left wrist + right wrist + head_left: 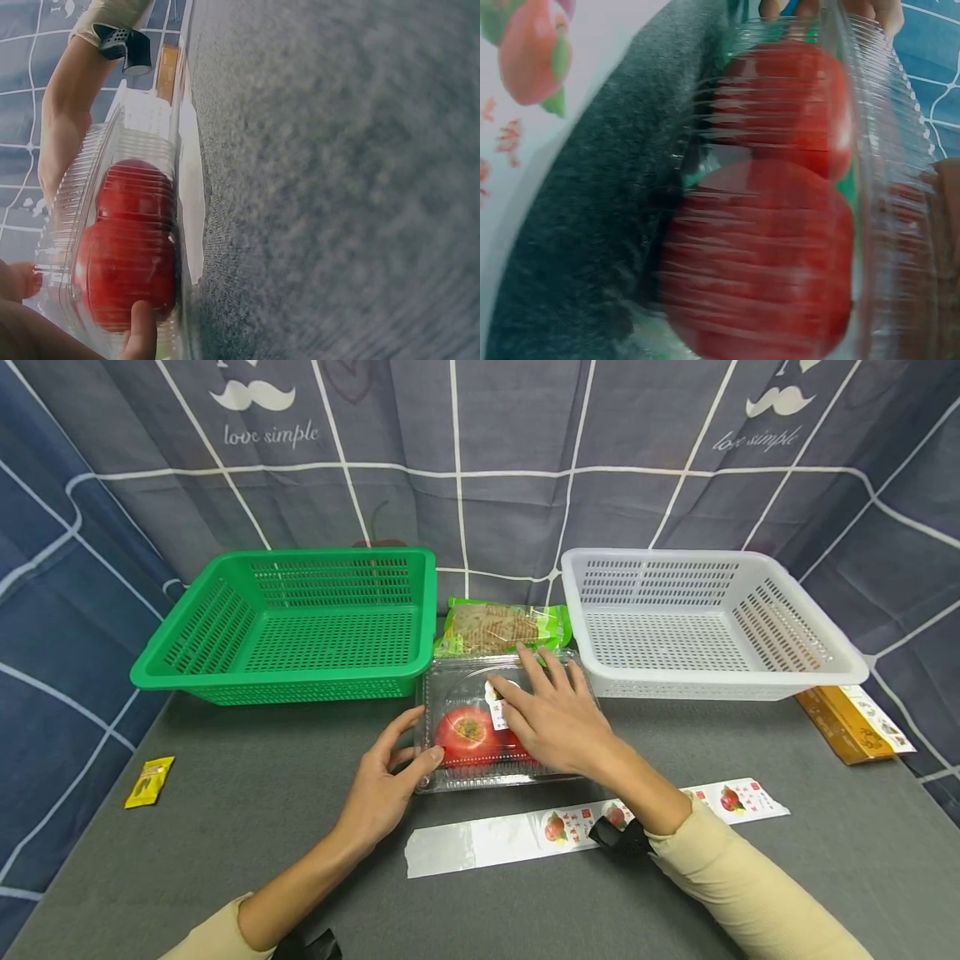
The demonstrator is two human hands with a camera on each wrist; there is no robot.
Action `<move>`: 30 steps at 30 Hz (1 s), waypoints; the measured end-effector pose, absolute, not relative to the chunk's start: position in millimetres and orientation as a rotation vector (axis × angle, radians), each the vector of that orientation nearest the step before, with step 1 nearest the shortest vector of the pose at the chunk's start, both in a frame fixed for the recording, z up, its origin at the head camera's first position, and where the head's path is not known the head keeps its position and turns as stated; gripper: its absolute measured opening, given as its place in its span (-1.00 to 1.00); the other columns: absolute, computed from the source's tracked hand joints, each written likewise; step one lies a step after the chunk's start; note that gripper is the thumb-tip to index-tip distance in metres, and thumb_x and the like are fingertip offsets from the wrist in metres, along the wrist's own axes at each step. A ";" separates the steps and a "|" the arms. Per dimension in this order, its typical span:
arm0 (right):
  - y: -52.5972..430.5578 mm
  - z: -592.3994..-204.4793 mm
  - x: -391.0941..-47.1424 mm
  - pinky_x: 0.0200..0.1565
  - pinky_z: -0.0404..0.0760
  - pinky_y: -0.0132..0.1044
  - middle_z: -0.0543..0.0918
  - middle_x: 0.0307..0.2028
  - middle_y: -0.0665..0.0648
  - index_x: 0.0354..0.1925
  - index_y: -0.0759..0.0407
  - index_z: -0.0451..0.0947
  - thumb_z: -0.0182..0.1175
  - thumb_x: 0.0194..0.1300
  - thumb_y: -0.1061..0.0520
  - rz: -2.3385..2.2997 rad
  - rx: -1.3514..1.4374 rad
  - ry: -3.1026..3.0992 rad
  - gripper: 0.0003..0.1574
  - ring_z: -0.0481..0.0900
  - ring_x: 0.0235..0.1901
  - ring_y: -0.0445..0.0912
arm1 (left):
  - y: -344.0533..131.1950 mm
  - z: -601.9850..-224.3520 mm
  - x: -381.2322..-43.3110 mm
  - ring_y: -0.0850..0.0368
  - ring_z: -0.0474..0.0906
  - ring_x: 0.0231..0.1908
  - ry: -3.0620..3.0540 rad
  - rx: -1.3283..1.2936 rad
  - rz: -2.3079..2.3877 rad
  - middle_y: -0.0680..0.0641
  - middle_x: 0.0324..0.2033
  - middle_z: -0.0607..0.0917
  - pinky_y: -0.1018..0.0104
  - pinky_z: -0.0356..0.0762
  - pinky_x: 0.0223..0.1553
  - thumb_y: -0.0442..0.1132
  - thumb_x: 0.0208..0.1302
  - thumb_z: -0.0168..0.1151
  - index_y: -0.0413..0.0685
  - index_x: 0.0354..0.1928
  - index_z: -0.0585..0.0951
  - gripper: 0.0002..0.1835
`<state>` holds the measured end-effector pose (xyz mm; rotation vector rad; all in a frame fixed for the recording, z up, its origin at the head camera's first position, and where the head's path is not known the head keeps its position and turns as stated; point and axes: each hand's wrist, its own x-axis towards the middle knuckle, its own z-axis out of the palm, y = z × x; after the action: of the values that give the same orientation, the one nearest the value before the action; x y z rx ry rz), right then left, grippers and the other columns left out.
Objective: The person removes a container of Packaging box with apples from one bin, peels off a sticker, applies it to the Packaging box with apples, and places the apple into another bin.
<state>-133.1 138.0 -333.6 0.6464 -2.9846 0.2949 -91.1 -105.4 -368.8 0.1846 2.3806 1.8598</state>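
A clear plastic clamshell box point(465, 675) lies on the grey table, with round red fruits point(468, 733) that look like apples inside. Its front left corner is held by my left hand point(386, 781), the thumb on the front edge and fingers along the left side. My right hand point(558, 718) lies spread over the lid, fingers fairly straight, touching it beside a white sticker point(497, 706). Part of the sticker is hidden under that hand. In the left wrist view two red fruits point(127, 270) show through the ribbed wall.
A green basket point(300, 683) stands at back left, a white basket point(720, 687) at back right. Between them lies a green-edged food packet point(495, 627). A strip of fruit stickers point(510, 847) runs under my right forearm. A yellow sachet point(150, 782) and a brown carton point(847, 727) lie at the sides.
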 end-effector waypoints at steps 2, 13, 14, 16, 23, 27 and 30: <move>139.3 -335.0 -133.4 0.36 -0.17 0.29 -0.02 0.52 0.24 0.38 -0.09 0.41 -0.16 0.53 -0.10 0.362 0.648 -2.917 -0.44 -0.13 0.48 0.23 | -104.8 -368.8 -91.0 -0.11 0.47 0.20 2.366 0.185 1.869 -0.12 0.40 0.27 0.17 0.52 -0.10 -0.12 0.37 0.27 0.17 0.43 0.33 -0.37; 149.6 -340.1 -128.0 0.34 0.11 0.14 0.41 0.33 0.26 -0.09 0.20 0.75 0.09 0.36 0.10 0.747 0.649 -2.625 -0.65 0.20 0.37 0.19 | -103.5 -368.4 -88.3 -0.09 0.51 0.16 2.376 0.130 1.852 -0.21 0.35 0.35 0.07 0.51 0.02 -0.09 0.39 0.25 0.08 0.45 0.29 -0.35; 150.5 -340.0 -127.4 0.33 0.14 0.13 0.43 0.31 0.25 -0.06 0.22 0.73 0.10 0.36 0.10 0.772 0.648 -2.613 -0.64 0.24 0.35 0.19 | -103.3 -368.5 -87.6 -0.09 0.52 0.16 2.369 0.125 1.855 -0.22 0.35 0.35 0.07 0.51 0.02 -0.09 0.39 0.25 0.07 0.45 0.29 -0.36; 152.9 -339.2 -126.4 0.32 0.18 0.12 0.48 0.28 0.23 0.04 0.26 0.67 0.11 0.38 0.09 0.849 0.637 -2.586 -0.60 0.32 0.31 0.17 | -102.8 -368.9 -86.0 -0.09 0.51 0.17 2.361 0.113 1.857 -0.22 0.36 0.35 0.06 0.52 0.03 -0.09 0.40 0.24 0.06 0.45 0.28 -0.36; 170.4 -329.6 -114.1 0.30 0.24 0.10 0.50 0.27 0.21 0.28 0.23 0.48 0.17 0.41 0.13 1.166 0.583 -2.512 -0.48 0.37 0.30 0.12 | -99.8 -371.6 -85.5 -0.08 0.50 0.19 2.363 0.082 1.866 -0.19 0.35 0.39 0.09 0.50 0.05 -0.10 0.39 0.24 0.00 0.43 0.31 -0.37; 185.9 -323.0 -99.1 0.23 0.41 -0.06 0.50 0.23 0.24 0.27 0.27 0.48 0.17 0.41 0.24 1.330 0.491 -2.466 -0.51 0.46 0.21 0.10 | -99.7 -371.7 -86.2 -0.08 0.51 0.18 2.376 0.075 1.860 -0.20 0.35 0.39 0.09 0.50 0.06 -0.10 0.38 0.25 -0.03 0.43 0.32 -0.37; 201.1 -320.3 -85.5 0.07 0.53 -0.31 0.56 0.11 0.22 0.25 0.27 0.49 0.16 0.40 0.30 1.490 0.340 -2.381 -0.53 0.59 0.04 -0.03 | -100.1 -371.2 -86.1 -0.07 0.52 0.17 2.367 0.067 1.862 -0.19 0.35 0.38 0.10 0.50 0.05 -0.10 0.37 0.26 -0.02 0.43 0.32 -0.37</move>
<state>-85.5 201.1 -320.3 0.3398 -2.3807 1.4900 -86.1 -100.1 -371.2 0.0672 2.3668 1.8619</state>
